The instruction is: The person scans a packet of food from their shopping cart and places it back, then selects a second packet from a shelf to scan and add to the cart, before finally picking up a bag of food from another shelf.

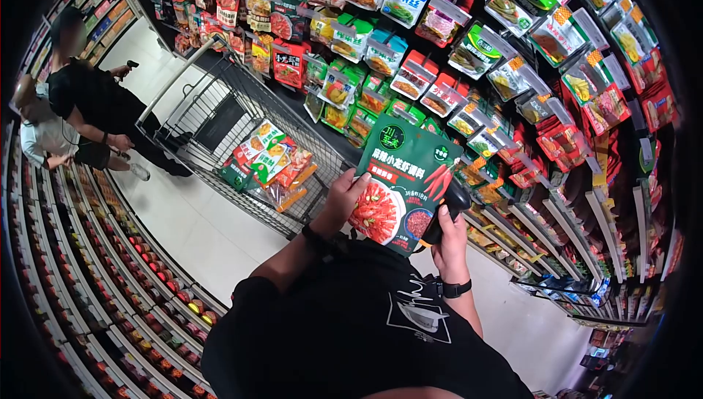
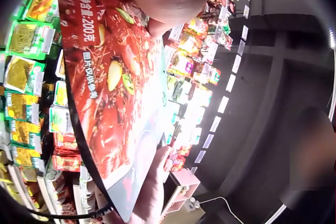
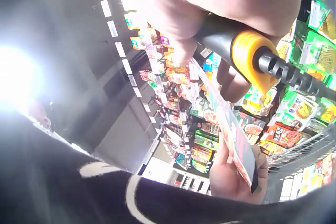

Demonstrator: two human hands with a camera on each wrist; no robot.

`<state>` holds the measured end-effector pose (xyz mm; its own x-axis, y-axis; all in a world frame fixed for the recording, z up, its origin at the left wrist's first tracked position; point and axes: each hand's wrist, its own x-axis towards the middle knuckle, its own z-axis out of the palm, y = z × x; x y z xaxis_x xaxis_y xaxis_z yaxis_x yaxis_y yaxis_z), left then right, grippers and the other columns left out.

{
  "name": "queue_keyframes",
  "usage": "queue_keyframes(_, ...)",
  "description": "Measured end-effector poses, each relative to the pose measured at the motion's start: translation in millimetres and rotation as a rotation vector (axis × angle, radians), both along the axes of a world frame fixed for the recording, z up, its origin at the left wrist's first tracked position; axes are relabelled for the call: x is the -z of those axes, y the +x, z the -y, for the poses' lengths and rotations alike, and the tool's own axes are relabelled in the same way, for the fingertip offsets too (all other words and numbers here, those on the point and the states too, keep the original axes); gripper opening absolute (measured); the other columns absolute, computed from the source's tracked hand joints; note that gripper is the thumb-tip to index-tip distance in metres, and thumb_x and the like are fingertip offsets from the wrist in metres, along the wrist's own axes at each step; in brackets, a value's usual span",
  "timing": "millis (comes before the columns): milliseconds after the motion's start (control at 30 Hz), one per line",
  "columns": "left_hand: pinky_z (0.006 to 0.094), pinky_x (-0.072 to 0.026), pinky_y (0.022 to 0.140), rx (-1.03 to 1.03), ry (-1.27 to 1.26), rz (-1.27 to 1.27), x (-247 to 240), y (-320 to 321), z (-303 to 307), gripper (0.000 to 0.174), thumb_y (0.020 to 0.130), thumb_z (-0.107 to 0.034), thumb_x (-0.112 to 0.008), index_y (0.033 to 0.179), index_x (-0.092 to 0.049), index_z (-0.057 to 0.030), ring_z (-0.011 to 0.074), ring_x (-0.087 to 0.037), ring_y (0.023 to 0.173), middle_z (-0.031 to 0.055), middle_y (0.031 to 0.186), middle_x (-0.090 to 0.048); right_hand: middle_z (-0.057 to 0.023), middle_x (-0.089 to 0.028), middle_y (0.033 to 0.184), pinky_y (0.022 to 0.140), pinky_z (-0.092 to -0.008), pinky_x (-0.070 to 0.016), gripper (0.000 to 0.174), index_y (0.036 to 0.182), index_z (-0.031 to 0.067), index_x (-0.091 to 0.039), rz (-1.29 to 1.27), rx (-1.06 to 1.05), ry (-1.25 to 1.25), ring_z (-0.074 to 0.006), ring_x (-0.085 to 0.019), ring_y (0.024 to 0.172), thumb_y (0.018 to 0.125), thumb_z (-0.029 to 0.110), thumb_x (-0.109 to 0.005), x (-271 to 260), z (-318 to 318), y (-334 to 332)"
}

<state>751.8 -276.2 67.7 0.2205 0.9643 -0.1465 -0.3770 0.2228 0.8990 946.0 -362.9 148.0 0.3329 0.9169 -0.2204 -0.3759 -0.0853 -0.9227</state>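
Observation:
A flat green seasoning packet (image 1: 410,179) with a picture of red crayfish is held up in front of the chest, printed face toward the head camera. My left hand (image 1: 346,198) grips its left edge, thumb on the front. At the lower right edge, my right hand (image 1: 452,236) pinches the packet with the thumb. That same right hand also grips a black handheld device (image 1: 455,198), mostly behind the packet. In the right wrist view the device shows a yellow ring (image 3: 242,56) and a ribbed black end (image 3: 286,71).
A wire shopping cart (image 1: 238,201) with several bagged foods (image 1: 271,161) stands ahead to the left. Hanging packets (image 1: 414,77) fill the rack in front and to the right. Low shelves (image 1: 110,311) line the left side. Two people (image 1: 88,99) are in the aisle beyond the cart.

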Motion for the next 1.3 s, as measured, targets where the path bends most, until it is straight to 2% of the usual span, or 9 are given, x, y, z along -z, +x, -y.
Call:
queue_keyframes(200, 0.0229, -0.0439, 0.066, -0.016, 0.095, -0.368, 9.4, 1.6, -11.5, 0.023, 0.091, -0.023, -0.053, 0.096, -0.057, -0.0010, 0.0055, -0.052, 0.071, 0.0004, 0.077, -0.059, -0.0012, -0.055, 0.086, 0.065, -0.0252, -0.0506, 0.030, 0.112, 0.0018, -0.051, -0.148, -0.054, -0.005, -0.0108, -0.058, 0.073, 0.091, 0.022, -0.055, -8.2, -3.1, 12.8)
queue_keyframes(500, 0.0266, -0.0519, 0.073, 0.410, -0.032, -0.185, -28.7, 12.9, 0.6, 0.044, 0.082, -0.011, -0.066, 0.118, -0.042, 0.0003, 0.0125, -0.059, 0.089, 0.0065, 0.103, -0.059, 0.0033, -0.058, 0.083, 0.057, -0.0194, -0.0404, 0.024, 0.102, 0.0050, -0.057, 0.008, 0.007, -0.086, -0.0052, -0.052, 0.065, 0.079, 0.006, -0.065, 10.5, -22.4, 49.3)
queue_keyframes(633, 0.0258, -0.0484, 0.080, 0.340, 0.065, -0.162, -8.6, 21.2, -1.8, 0.043, 0.083, -0.007, -0.063, 0.121, -0.043, -0.0015, 0.0111, -0.058, 0.093, 0.0065, 0.107, -0.058, -0.0042, -0.060, 0.082, 0.058, -0.0271, -0.0518, 0.036, 0.113, 0.0001, -0.053, -0.001, -0.136, -0.192, -0.0150, -0.062, 0.064, 0.081, 0.012, -0.065, 31.6, -31.2, 78.2)
queue_keyframes(800, 0.0259, -0.0485, 0.080, 0.076, -0.123, -0.261, -1.1, -3.7, -1.2, 0.034, 0.081, -0.005, -0.063, 0.112, -0.050, -0.0009, 0.0128, -0.059, 0.092, 0.0078, 0.102, -0.061, -0.0075, -0.062, 0.069, 0.048, -0.0268, -0.0489, 0.027, 0.102, -0.0021, -0.054, 0.673, -0.223, -0.352, -0.0145, -0.062, 0.055, 0.080, 0.012, -0.063, 111.4, -17.8, 121.6)
queue_keyframes(967, 0.0320, -0.0538, 0.074, -0.372, -0.528, 0.229, 89.2, -76.8, -3.8, 0.022, 0.085, -0.003, -0.054, 0.107, -0.053, 0.0000, 0.0196, -0.064, 0.087, 0.0111, 0.100, -0.063, -0.0084, -0.060, 0.064, 0.043, -0.0261, -0.0478, 0.026, 0.099, -0.0039, -0.051, 0.778, -0.251, -0.583, -0.0145, -0.060, 0.049, 0.078, 0.007, -0.063, 207.8, 43.2, 164.0)
queue_keyframes(1100, 0.0211, -0.0448, 0.044, -0.447, -0.593, 0.384, 175.9, -133.1, -1.8, 0.011, 0.090, -0.008, -0.048, 0.094, -0.057, -0.0031, 0.0122, -0.060, 0.063, 0.0067, 0.080, -0.063, -0.0134, -0.064, 0.073, 0.051, -0.0325, -0.0496, 0.029, 0.093, -0.0037, -0.056, 0.620, -0.236, -0.922, -0.0205, -0.063, 0.057, 0.071, 0.012, -0.067, 263.9, 116.9, 192.0)
queue_keyframes(1133, 0.0201, -0.0398, 0.040, -0.517, -0.670, 0.323, 187.0, -136.0, -5.1, 0.011, 0.090, -0.008, -0.047, 0.092, -0.057, -0.0035, 0.0117, -0.055, 0.056, 0.0044, 0.076, -0.060, -0.0153, -0.065, 0.077, 0.056, -0.0354, -0.0504, 0.031, 0.090, -0.0031, -0.059, 0.666, -0.268, -1.017, -0.0238, -0.064, 0.062, 0.067, 0.016, -0.070, 242.1, 126.4, 187.5)
queue_keyframes(1233, 0.0175, -0.0410, 0.046, -0.480, -0.832, 0.244, 264.0, -177.3, -22.4, 0.018, 0.086, -0.001, -0.043, 0.096, -0.058, -0.0039, 0.0117, -0.052, 0.054, 0.0025, 0.074, -0.059, -0.0117, -0.060, 0.067, 0.039, -0.0309, -0.0481, 0.021, 0.090, -0.0026, -0.053, 0.752, -0.365, -1.067, -0.0217, -0.061, 0.049, 0.073, 0.003, -0.062, 218.7, 151.5, 180.3)
queue_keyframes(1300, 0.0291, -0.0482, 0.055, -0.279, -0.540, -0.245, 345.7, -216.7, -34.8, 0.019, 0.083, -0.012, -0.049, 0.095, -0.062, -0.0050, 0.0206, -0.060, 0.063, 0.0091, 0.077, -0.063, -0.0119, -0.060, 0.067, 0.039, -0.0310, -0.0481, 0.021, 0.091, -0.0026, -0.053, 0.746, -0.358, -1.073, -0.0214, -0.061, 0.049, 0.073, 0.003, -0.062, 218.8, 162.3, 179.2)
